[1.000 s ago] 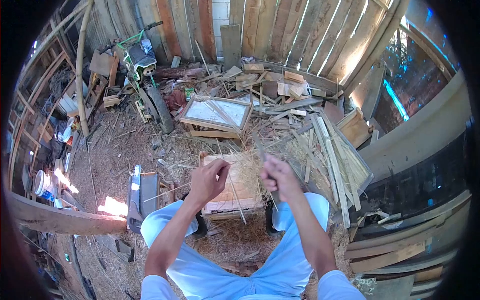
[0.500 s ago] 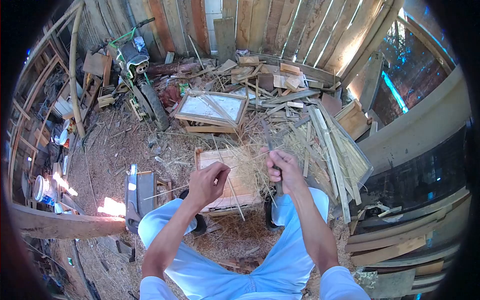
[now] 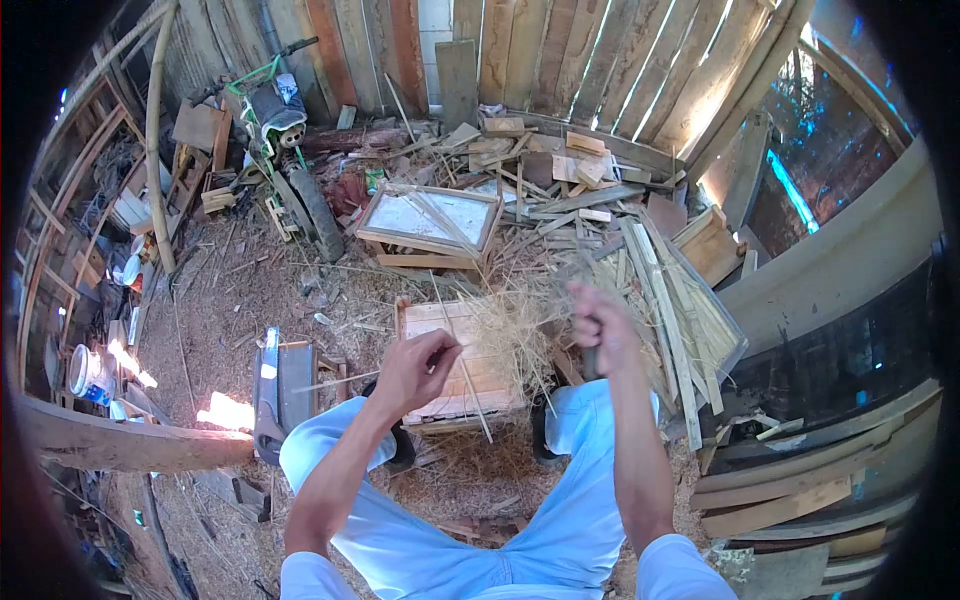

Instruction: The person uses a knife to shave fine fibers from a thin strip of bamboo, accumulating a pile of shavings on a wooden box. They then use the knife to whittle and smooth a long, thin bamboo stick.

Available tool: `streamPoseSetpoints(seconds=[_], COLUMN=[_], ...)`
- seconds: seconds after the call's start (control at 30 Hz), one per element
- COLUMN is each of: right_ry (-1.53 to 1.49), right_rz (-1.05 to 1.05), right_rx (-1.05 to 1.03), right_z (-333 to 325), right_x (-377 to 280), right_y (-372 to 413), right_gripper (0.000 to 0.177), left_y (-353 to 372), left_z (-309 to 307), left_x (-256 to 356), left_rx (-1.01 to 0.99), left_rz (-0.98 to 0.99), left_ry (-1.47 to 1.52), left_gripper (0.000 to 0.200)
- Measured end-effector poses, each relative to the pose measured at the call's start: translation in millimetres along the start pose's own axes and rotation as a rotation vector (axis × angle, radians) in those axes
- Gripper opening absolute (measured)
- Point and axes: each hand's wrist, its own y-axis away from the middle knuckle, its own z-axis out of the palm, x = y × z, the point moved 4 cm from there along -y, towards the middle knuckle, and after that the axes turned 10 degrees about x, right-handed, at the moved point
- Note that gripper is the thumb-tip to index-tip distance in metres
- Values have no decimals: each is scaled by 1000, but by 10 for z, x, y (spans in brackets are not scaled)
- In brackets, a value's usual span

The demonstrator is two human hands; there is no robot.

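My left hand pinches a thin wooden strip, whose tail sticks out to the left of my fist. My right hand, blurred by motion, is closed round the dark handle of a knife; its blade is smeared and hard to make out. Between my hands and knees sits a low wooden box with a pale slatted top. A tangle of curly shavings covers its right side. Another thin stick lies slantwise across the box, close to my left fingers.
A handsaw stands by my left knee against a grey block. Ahead lies a wood-framed white panel. Scrap wood is heaped behind it, with long slats at right. A green-framed motorbike leans at back left.
My right hand has swung right and slightly away from me with the knife, off the strip. My left hand stays nearly in place. The view has shifted slightly.
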Motion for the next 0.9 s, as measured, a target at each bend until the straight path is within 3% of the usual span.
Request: streamPoseSetpoints(seconds=[0.07,0.13,0.23,0.3,0.43,0.57,0.9], right_ry=[-118,-128,92,192,140,-86,-25], right_rz=[-226,-239,-27,44,28,37,160], right_rx=[216,203,6,-52,-85,24,-105], right_z=[-291,-225,153,400,627,284,450], right_x=[-279,-247,115,350,480,308,328], right_y=[-46,-21,92,148,144,-19,163], right_gripper=[32,31,37,39,35,34,36], left_y=[49,19,-53,-78,-93,-60,-7], left_z=[-137,-177,-90,-20,70,20,124], left_x=[-102,-102,-18,33,145,148,210], left_rx=[96,114,157,210,184,225,210], left_rz=[-42,-62,17,184,332,407,545], left_ry=[5,-71,-175,-223,-348,-392,-420], left_gripper=[6,6,6,6,8,9,14])
